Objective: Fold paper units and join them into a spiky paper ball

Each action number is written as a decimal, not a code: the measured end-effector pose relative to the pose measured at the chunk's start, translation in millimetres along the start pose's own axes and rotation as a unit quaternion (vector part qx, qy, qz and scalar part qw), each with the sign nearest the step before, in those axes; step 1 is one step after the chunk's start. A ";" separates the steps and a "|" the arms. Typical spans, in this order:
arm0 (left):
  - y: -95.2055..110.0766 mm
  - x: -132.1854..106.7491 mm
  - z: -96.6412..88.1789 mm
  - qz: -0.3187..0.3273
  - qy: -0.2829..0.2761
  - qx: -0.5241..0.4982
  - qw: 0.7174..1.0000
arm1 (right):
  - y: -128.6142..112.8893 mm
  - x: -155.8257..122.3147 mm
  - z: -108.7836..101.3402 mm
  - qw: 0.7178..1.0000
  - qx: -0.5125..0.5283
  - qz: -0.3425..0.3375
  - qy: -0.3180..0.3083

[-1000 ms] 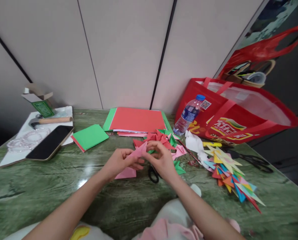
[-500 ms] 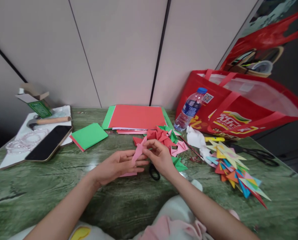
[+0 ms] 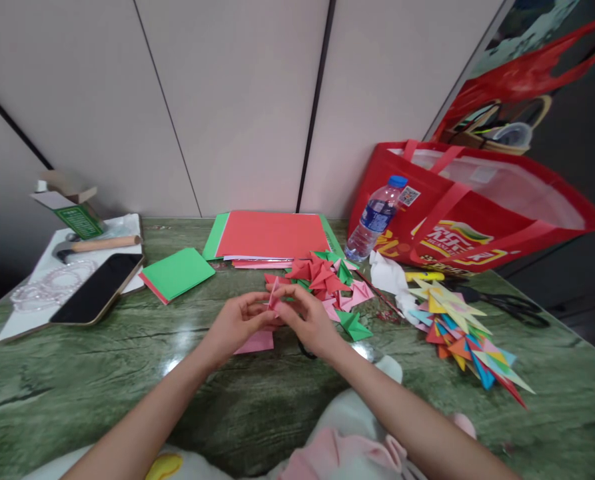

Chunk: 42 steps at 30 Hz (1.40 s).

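Between my two hands is a small folded piece of pink paper, its pointed tip sticking up. My left hand pinches it from the left, and my right hand grips it from the other side; the fingers hide its lower part. Under my hands a flat pink paper sheet lies on the table. Just beyond my right hand is a pile of red, pink and green folded paper pieces. One green folded piece rests nearest that hand. A black scissor-like loop is mostly hidden beneath my right hand.
Stacked coloured sheets lie against the wall, with green cards to their left. A phone and hammer sit at left. At right are a water bottle, red bag, black scissors and a multicoloured paper chain.
Both hands have drawn closer around the pink paper, which now stands more upright. My left fingers, stretched out before, have curled in. The view has shifted slightly.
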State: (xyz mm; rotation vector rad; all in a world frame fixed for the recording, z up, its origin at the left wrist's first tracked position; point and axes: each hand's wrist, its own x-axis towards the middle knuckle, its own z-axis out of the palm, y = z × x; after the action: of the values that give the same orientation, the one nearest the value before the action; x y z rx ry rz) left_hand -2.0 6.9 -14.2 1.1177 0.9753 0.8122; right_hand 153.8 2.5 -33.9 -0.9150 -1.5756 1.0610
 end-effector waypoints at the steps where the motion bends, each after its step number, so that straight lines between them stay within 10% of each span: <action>1: -0.2 0.6 0.0 0.005 0.008 0.006 1.000 | 1.0 -0.7 0.9 1.000 -0.018 -0.005 0.000; 21: -1.0 2.2 -3.7 0.031 0.039 0.049 0.998 | 12.8 0.4 1.1 0.993 -0.100 -0.068 0.012; 42: 1.3 1.1 -4.6 0.007 0.055 0.039 0.998 | 15.5 1.3 1.2 0.991 -0.037 0.038 0.123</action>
State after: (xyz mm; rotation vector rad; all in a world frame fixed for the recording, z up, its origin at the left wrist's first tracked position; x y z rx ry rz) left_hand -6.0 9.8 -13.8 1.1568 1.1002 0.8600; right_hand 153.2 8.6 -48.2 -1.1199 -1.3900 0.9088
